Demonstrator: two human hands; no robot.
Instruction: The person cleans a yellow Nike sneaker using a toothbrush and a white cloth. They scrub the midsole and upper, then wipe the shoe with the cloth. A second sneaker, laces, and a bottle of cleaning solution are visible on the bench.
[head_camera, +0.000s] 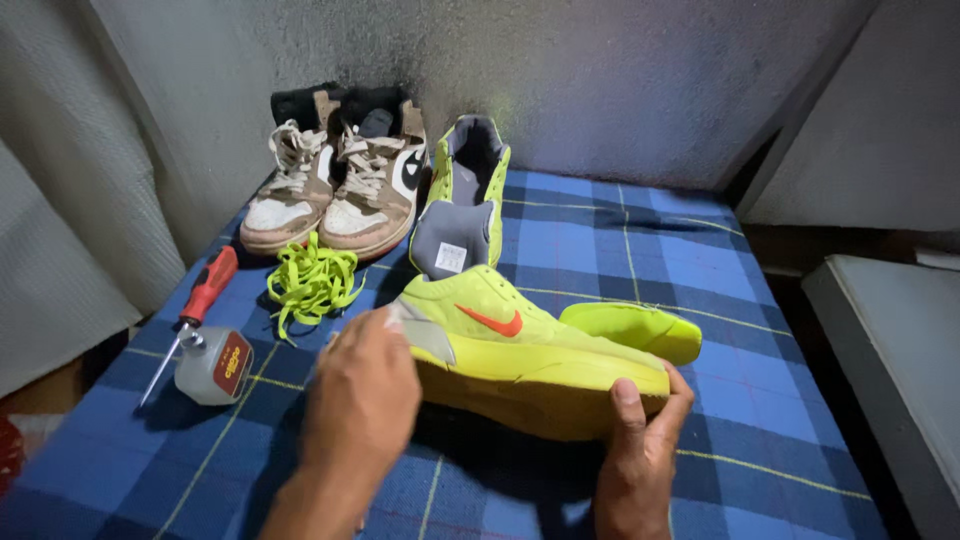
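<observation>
Left hand (365, 385): it is gripping the heel end of a neon yellow shoe (520, 345), fingers curled over the back; only the back of the hand is showing.
Right hand (645, 440): it is holding the toe end of the same shoe, thumb lying along the edge of the sole and fingers wrapping under the tip.
Neon yellow shoe: it is being held on its side between the two hands, just above the near middle of the bed (740, 400), sole facing the person, orange mark on its side facing up.
Insole (635, 328): a neon yellow insole is lying just behind the toe of the held shoe, toward the right edge of the bed.
Second yellow shoe (465, 195): it is standing upright near the far edge of the bed, grey tongue hanging forward, laces out.
Laces (312, 280): a loose heap of neon yellow laces is lying left of the held shoe, in front of the brown pair.
Brown and white shoes (340, 175): the worn pair is standing side by side at the far left corner, touching the wall.
Screwdriver (195, 310): red handle, lying along the left edge, tip pointing toward the near side.
Bottle (212, 365): a small pale bottle with a red label is lying on its side beside the screwdriver shaft.
Bed: it is covered with a blue checked cloth.
</observation>
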